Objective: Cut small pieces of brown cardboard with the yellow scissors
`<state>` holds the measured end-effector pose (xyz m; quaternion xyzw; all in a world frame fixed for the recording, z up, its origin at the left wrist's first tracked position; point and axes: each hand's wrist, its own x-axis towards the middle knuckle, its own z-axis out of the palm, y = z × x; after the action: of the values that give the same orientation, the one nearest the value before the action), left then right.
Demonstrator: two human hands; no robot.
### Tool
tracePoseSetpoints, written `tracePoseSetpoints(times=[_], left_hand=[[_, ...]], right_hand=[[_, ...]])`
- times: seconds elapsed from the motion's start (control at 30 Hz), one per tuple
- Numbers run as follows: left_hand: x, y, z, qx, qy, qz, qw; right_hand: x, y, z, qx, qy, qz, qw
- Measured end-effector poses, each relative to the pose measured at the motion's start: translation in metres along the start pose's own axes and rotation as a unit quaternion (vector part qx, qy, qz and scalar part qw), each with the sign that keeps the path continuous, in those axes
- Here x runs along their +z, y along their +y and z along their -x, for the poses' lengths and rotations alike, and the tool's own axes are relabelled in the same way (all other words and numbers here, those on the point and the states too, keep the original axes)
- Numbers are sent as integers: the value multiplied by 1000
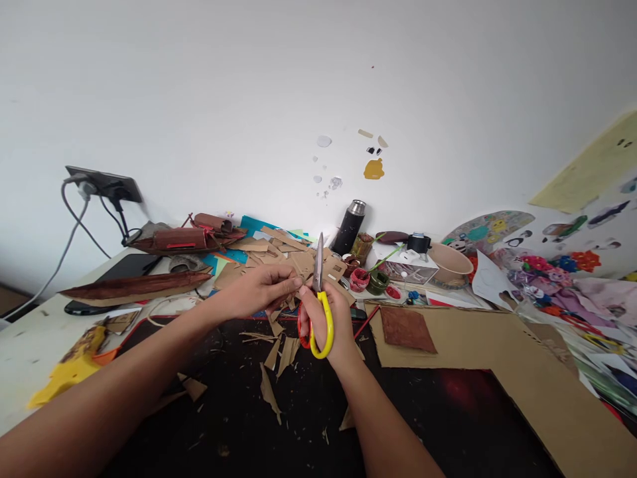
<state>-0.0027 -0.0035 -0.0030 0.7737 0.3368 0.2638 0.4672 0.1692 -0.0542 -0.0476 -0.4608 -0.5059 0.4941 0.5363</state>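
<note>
Scissors (324, 325) with a yellow and a red handle loop are held in my right hand (334, 318), their blades together and pointing up and away. Close beside it, the thumb and fingers of my left hand (273, 289) are pinched, touching the right fingertips. Whatever lies in that pinch is too small and covered to make out. Below and behind the hands are torn cardboard scraps (288, 355) and a heap of cardboard pieces (273, 249).
A black flask (350, 226) leans by the wall, near paint jars (379, 282). At right lies an L-shaped cardboard sheet (462, 332) bearing a brown painted square (408, 328). A yellow glue gun (74, 365) and a brown boat-like piece (139, 287) lie at left.
</note>
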Motion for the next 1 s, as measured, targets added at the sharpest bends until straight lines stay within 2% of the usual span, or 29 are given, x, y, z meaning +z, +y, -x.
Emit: tracePoseSetpoints(times=[0.2,0.4,0.6,0.8,0.9,1.0], left_hand=[[7,-4,-1,-14,48,19,999],[9,2,0,-27,44,90,995],[7,1,-2,-9,87,136,987],[-4,0,-1,-21,144,162,976],[-8,0,-1,-14,186,183,965],[-10,-2,-1,2,201,192,960]], right_hand=[[-1,-3,0,-12,28,27,999],[0,-2,0,-21,34,11,999],[1,1,3,11,-21,-1,1000],[-1,1,1,22,-48,7,999],[1,4,0,21,-85,-14,996],[2,8,0,21,-123,-40,991]])
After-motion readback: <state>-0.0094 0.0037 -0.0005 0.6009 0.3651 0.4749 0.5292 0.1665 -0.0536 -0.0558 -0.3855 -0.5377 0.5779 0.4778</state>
